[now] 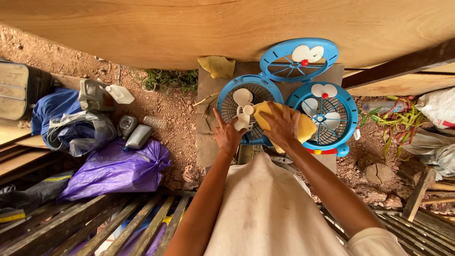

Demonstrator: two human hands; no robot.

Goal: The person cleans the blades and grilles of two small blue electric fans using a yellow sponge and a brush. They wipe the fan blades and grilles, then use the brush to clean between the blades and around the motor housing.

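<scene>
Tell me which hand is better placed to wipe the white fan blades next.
Right, most likely. The right hand already presses the yellow sponge beside the white fan blades. The left hand holds no sponge; it steadies the blue fan housing.

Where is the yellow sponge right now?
In the head view, the yellow sponge lies under the right hand, pressed between two blue fan grilles; the left hand steadies the white fan blades beside it.
</scene>
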